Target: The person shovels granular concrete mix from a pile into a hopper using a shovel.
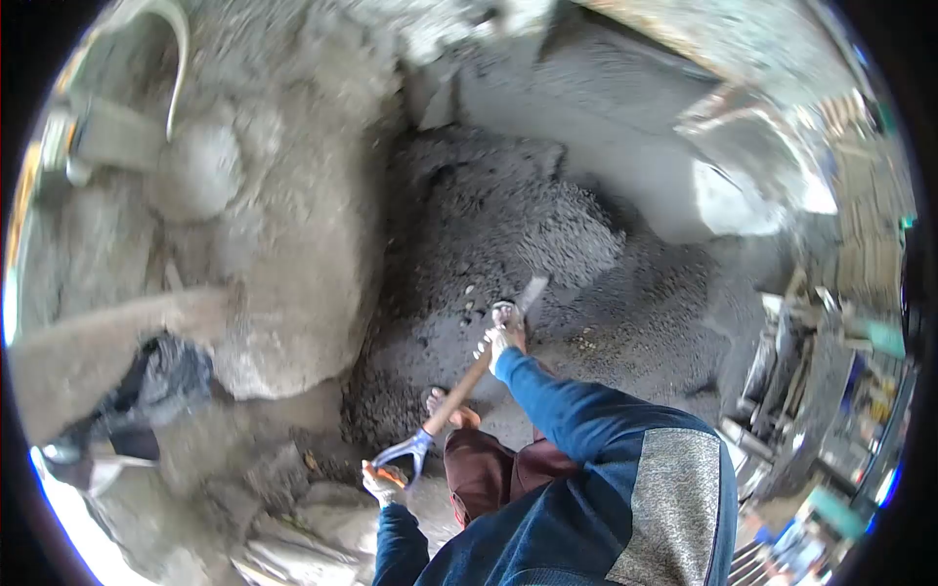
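two bare hands, both closed on one shovel [459, 389]. left hand [381, 481] wrapped tight around the blue d-grip at the near end, low and close to the body. right hand [503, 339] clamped further up the wooden shaft, just short of the blade, sleeve of a blue top running back toward the camera. shovel laid at a slant from lower left to upper right, blade [529, 294] down against the edge of a dark gravel heap [508, 220]. could not tell whether the blade had bitten into the gravel or only touched it. one foot [451, 408] planted on the ground just beside the shaft, maroon trousers above it. pale mound of sand [283, 195] spread wide to the left of the gravel, the two piles meeting along a ragged line. grey concrete slab [625, 127] beyond the gravel, well apart from the hands. stacked clutter of metal parts and tools [811, 391] along the right edge, too blurred to name piece by piece. dark bundle [147, 391] lying near the sand at far left.
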Demonstrator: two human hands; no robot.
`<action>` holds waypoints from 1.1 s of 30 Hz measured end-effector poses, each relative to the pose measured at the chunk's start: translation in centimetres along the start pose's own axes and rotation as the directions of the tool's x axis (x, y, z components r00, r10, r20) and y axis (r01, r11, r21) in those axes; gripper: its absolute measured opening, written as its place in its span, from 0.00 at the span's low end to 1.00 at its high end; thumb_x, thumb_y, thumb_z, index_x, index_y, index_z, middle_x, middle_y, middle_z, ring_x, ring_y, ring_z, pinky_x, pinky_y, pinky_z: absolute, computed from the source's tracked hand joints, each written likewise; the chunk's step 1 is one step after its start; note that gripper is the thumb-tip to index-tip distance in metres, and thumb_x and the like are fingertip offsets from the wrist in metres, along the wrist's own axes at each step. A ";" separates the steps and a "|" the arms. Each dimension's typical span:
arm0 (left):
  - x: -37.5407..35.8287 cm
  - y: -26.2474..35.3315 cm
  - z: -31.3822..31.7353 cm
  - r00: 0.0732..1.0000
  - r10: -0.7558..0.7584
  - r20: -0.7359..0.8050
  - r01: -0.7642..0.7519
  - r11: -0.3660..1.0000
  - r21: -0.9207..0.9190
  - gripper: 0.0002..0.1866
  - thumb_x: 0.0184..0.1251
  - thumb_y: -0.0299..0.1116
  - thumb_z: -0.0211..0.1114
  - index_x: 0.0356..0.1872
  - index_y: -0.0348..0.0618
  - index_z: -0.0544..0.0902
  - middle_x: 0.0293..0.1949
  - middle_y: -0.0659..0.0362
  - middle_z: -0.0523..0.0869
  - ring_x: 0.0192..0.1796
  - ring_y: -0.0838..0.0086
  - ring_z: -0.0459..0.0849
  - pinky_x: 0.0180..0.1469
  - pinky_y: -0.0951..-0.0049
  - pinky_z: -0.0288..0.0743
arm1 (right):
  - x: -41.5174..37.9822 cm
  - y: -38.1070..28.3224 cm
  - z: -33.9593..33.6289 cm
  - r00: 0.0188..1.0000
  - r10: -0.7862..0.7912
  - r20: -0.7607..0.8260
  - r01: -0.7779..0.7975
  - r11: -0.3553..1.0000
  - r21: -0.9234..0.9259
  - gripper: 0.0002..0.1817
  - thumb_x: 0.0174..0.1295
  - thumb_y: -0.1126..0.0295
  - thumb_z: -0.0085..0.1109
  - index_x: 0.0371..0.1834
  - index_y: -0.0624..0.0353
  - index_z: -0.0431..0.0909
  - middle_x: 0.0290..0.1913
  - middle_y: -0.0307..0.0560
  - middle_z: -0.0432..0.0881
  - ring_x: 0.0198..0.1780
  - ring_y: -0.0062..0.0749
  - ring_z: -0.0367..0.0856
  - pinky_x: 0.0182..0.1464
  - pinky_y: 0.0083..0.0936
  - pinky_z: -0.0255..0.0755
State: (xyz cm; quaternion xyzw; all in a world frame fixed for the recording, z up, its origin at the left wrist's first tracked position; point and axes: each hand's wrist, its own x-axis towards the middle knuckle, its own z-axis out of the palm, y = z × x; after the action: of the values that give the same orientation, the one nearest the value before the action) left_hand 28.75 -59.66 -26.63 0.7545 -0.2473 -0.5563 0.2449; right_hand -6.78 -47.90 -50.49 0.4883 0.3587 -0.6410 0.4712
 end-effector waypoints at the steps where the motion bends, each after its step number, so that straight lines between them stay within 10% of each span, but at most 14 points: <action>1: -0.1 0.5 0.5 0.981 -0.047 0.186 0.031 0.995 0.092 0.32 0.65 0.69 0.54 0.16 0.51 0.70 0.12 0.61 0.69 0.12 0.68 0.68 0.15 0.67 0.62 | -3.7 -2.3 -1.4 0.997 -0.040 0.066 0.039 0.999 0.018 0.12 0.70 0.54 0.52 0.30 0.45 0.73 0.24 0.38 0.71 0.29 0.40 0.75 0.37 0.53 0.74; 5: -0.4 1.2 9.1 0.829 -0.368 0.421 0.310 0.929 0.200 0.33 0.63 0.71 0.52 0.14 0.52 0.67 0.11 0.61 0.68 0.13 0.68 0.68 0.16 0.65 0.62 | -17.4 -11.5 -4.2 0.870 -0.381 -0.313 0.443 0.883 0.157 0.06 0.64 0.72 0.58 0.31 0.50 0.72 0.23 0.38 0.72 0.20 0.39 0.73 0.23 0.47 0.71; 12: -20.9 6.7 31.4 0.486 -0.361 0.796 0.015 0.914 0.405 0.31 0.62 0.70 0.54 0.28 0.48 0.75 0.22 0.62 0.75 0.22 0.69 0.75 0.23 0.66 0.69 | -42.9 -29.7 -11.4 0.671 -0.666 -0.326 0.713 0.458 0.532 0.13 0.76 0.57 0.48 0.32 0.47 0.68 0.24 0.35 0.75 0.20 0.36 0.70 0.32 0.42 0.72; 15: -29.5 6.1 37.3 -0.016 -0.201 0.980 -0.116 0.973 0.198 0.27 0.64 0.61 0.60 0.34 0.41 0.79 0.25 0.60 0.77 0.25 0.65 0.78 0.26 0.65 0.70 | -50.8 -37.2 -17.6 0.417 -0.812 -0.409 0.841 0.174 0.512 0.14 0.77 0.54 0.44 0.38 0.50 0.71 0.28 0.35 0.79 0.23 0.32 0.78 0.33 0.44 0.79; 17: -38.2 7.5 38.8 -0.454 0.017 0.891 -0.593 0.740 -0.317 0.25 0.60 0.56 0.67 0.32 0.39 0.78 0.26 0.59 0.79 0.27 0.65 0.81 0.30 0.63 0.75 | -57.3 -39.2 -21.0 0.215 -0.877 -0.431 0.950 0.085 0.301 0.09 0.73 0.63 0.43 0.39 0.54 0.70 0.26 0.40 0.77 0.22 0.35 0.78 0.28 0.45 0.80; 19: -47.6 10.6 38.5 -0.828 0.016 0.560 -0.491 0.464 -0.738 0.22 0.57 0.50 0.72 0.31 0.37 0.79 0.25 0.57 0.79 0.29 0.63 0.83 0.34 0.62 0.78 | -60.5 -40.7 -25.8 0.213 -0.958 -0.195 0.783 0.048 0.620 0.07 0.67 0.65 0.51 0.33 0.53 0.71 0.24 0.43 0.77 0.23 0.39 0.78 0.34 0.47 0.78; 22: -51.7 12.7 38.1 -0.960 0.229 0.163 -0.096 0.276 -0.956 0.22 0.56 0.49 0.71 0.32 0.37 0.81 0.26 0.54 0.79 0.31 0.61 0.83 0.38 0.62 0.77 | -65.0 -37.7 -23.6 0.163 -0.973 -0.161 0.837 0.050 0.546 0.09 0.65 0.61 0.57 0.35 0.54 0.73 0.26 0.43 0.78 0.27 0.40 0.80 0.41 0.48 0.79; 25: -46.7 14.9 37.6 -0.941 0.271 0.202 -0.135 0.247 -0.960 0.21 0.47 0.48 0.75 0.27 0.40 0.79 0.26 0.55 0.81 0.27 0.62 0.79 0.33 0.60 0.74 | -66.4 -33.9 -17.4 0.112 -0.978 -0.179 0.872 0.010 0.490 0.08 0.65 0.62 0.57 0.36 0.54 0.73 0.28 0.42 0.79 0.31 0.41 0.81 0.46 0.49 0.78; 26: -43.2 14.3 36.8 -0.851 0.336 0.402 -0.240 0.433 -0.869 0.21 0.52 0.49 0.72 0.28 0.40 0.79 0.26 0.55 0.82 0.27 0.65 0.79 0.32 0.63 0.74 | -65.5 -33.3 -16.2 0.073 -0.995 -0.066 0.858 0.029 0.513 0.09 0.64 0.62 0.59 0.37 0.54 0.74 0.29 0.41 0.79 0.33 0.42 0.81 0.46 0.47 0.77; 29: -33.0 12.3 31.9 -0.173 0.204 0.963 -0.285 0.926 -0.247 0.22 0.67 0.52 0.61 0.27 0.41 0.78 0.24 0.58 0.81 0.23 0.72 0.78 0.26 0.69 0.72 | -59.8 -32.2 -11.4 0.095 -0.974 0.204 0.779 0.200 0.594 0.07 0.65 0.64 0.59 0.36 0.53 0.73 0.29 0.40 0.79 0.34 0.40 0.81 0.44 0.44 0.75; 30: -28.4 10.7 30.7 0.052 0.167 0.985 -0.246 0.958 -0.149 0.23 0.70 0.53 0.57 0.26 0.42 0.76 0.22 0.59 0.80 0.20 0.73 0.76 0.22 0.70 0.69 | -57.2 -30.5 -8.7 0.025 -0.950 0.310 0.720 0.232 0.654 0.05 0.67 0.67 0.58 0.35 0.52 0.73 0.28 0.39 0.76 0.32 0.37 0.78 0.41 0.41 0.73; 33: -19.4 9.7 24.7 0.539 0.030 0.842 -0.074 0.997 0.012 0.24 0.71 0.56 0.55 0.24 0.45 0.72 0.16 0.59 0.74 0.14 0.72 0.70 0.16 0.68 0.64 | -47.7 -25.7 -1.6 0.397 -0.873 0.283 0.785 0.483 0.388 0.06 0.66 0.66 0.58 0.33 0.48 0.71 0.27 0.34 0.72 0.30 0.31 0.73 0.39 0.37 0.71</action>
State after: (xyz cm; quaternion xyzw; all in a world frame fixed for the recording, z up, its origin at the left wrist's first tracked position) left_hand -0.97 -56.81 -12.93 0.3934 -0.3696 -0.8364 0.0955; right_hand -27.07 -26.69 -4.94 0.1254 0.3722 -0.9135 0.1062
